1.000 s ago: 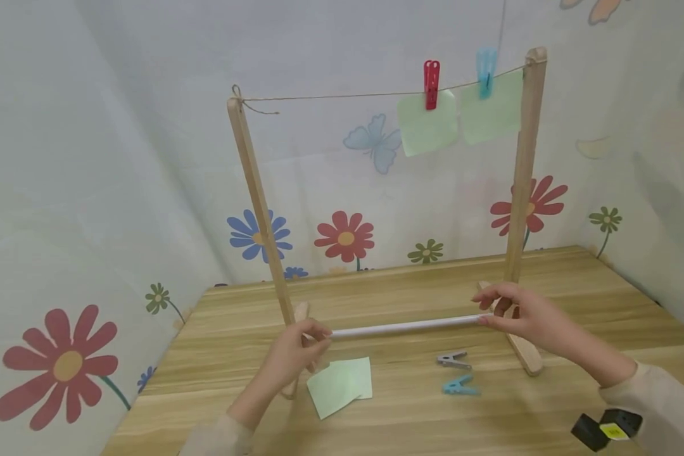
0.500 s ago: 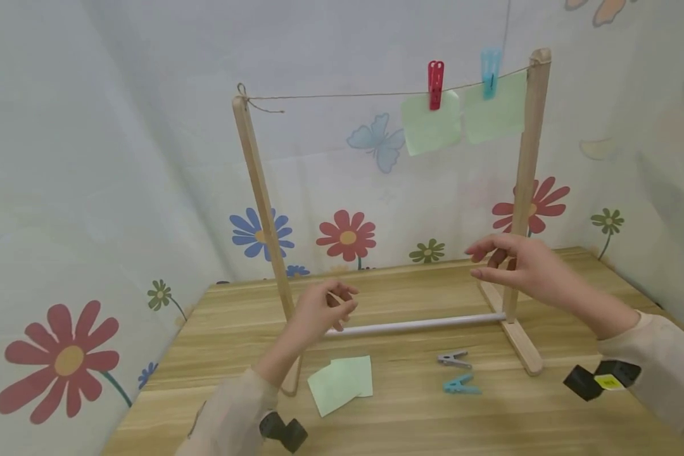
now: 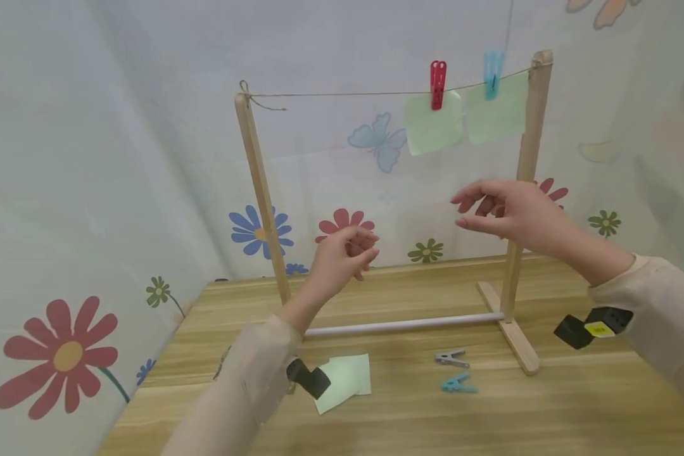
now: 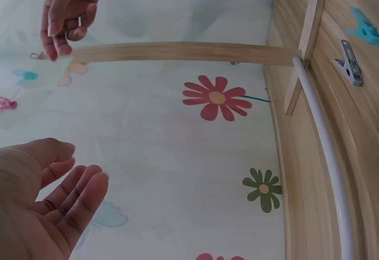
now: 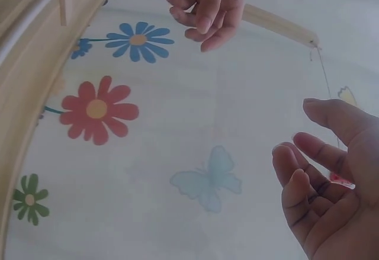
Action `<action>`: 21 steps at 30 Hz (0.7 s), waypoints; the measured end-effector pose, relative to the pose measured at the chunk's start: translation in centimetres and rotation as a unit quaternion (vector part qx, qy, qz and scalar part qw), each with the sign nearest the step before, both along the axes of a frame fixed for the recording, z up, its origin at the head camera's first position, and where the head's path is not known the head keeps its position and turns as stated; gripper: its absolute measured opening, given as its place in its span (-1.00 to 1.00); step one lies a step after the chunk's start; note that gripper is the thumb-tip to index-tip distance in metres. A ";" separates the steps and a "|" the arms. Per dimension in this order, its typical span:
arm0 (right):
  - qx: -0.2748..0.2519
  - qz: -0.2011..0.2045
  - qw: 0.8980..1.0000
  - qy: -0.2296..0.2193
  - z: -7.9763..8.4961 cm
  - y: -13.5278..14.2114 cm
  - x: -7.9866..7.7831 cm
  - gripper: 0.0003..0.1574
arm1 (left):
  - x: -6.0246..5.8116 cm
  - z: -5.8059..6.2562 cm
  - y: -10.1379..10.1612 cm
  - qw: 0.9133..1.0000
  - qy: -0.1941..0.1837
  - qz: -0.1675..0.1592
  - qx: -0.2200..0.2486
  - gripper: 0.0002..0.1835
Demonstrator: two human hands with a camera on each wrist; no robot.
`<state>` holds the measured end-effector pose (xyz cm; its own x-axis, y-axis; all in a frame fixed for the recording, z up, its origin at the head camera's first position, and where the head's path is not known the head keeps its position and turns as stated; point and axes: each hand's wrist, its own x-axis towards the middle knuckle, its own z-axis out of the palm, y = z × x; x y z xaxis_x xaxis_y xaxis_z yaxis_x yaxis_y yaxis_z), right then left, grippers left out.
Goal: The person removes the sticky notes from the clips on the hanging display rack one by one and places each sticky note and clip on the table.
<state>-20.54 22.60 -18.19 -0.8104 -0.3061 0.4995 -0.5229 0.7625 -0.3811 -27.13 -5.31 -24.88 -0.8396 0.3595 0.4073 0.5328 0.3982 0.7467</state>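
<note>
My left hand [image 3: 342, 256] is raised above the table inside the wooden frame, its fingers loosely bent around nothing. Higher up, my right hand [image 3: 507, 212] hovers in front of the right wooden post [image 3: 529, 145], also holding nothing, thumb and fingertips apart. Between the posts a thin string [image 3: 330, 94] is tied. From it hang two pale green paper sheets, one under a red clothespin [image 3: 437, 85] and the other under a light blue clothespin [image 3: 493, 75]. Low down, a white rod [image 3: 405, 325] runs between the posts; its left end is hidden behind my left arm.
Green paper sheets [image 3: 350, 377] lie overlapping on the table, partly covered by my left wrist camera. To their right lie a grey clothespin [image 3: 452, 358] and a blue clothespin [image 3: 459, 383]. A flower-printed cloth [image 3: 148, 126] hangs behind and beside the table.
Both hands have left the ends of the white rod and risen. The left moved up and rightward, the right up and slightly leftward. Papers and clothespins stay put.
</note>
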 end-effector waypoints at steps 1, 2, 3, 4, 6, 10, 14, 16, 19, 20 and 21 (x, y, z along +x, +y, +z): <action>-0.002 -0.006 1.000 -0.007 0.5 -0.1 0.0 -0.60 | -0.2 0.3 0.3 1.000 0.000 0.000 0.002 -0.75; -0.005 -0.007 1.000 -0.009 1.0 -0.1 0.0 -0.60 | -0.3 0.5 0.6 1.000 0.000 -0.003 0.004 -0.75; -0.003 -0.009 1.000 -0.006 1.5 0.0 -0.1 -0.60 | -0.5 0.8 1.0 1.000 0.002 -0.004 0.005 -0.75; -0.004 -0.012 1.000 0.000 2.0 0.0 -0.2 -0.60 | -0.7 1.1 1.3 1.000 0.006 -0.007 0.007 -0.75; -0.007 -0.017 1.000 0.019 2.9 0.1 -0.3 -0.61 | -1.0 1.7 1.9 1.000 0.019 -0.012 0.011 -0.75; -0.017 -0.024 0.998 0.054 4.8 0.3 -0.7 -0.59 | -1.3 3.0 2.9 0.999 0.042 -0.010 0.019 -0.74; -0.025 -0.037 0.997 0.064 7.0 0.2 -1.0 -0.52 | -1.6 4.3 3.5 0.998 0.039 -0.011 0.037 -0.70; -0.029 -0.044 0.996 0.073 8.1 0.1 -1.2 -0.49 | -1.8 4.9 3.8 0.998 0.038 -0.017 0.050 -0.67; -0.035 -0.053 0.995 0.083 9.6 -0.2 -1.6 -0.46 | -2.1 5.8 4.4 0.997 0.040 -0.025 0.063 -0.62; -0.036 -0.056 0.994 0.084 10.1 -0.4 -1.8 -0.45 | -2.1 6.1 4.6 0.997 0.039 -0.027 0.068 -0.61; -0.035 -0.059 0.994 0.084 10.5 -0.5 -2.0 -0.44 | -2.2 6.3 4.8 0.996 0.038 -0.029 0.072 -0.60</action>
<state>-22.56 22.08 -7.69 -0.7421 -0.1735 0.6474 -0.4915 0.7977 -0.3495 -29.36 -0.47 -18.54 -0.7836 0.3401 0.5198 0.6092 0.2569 0.7502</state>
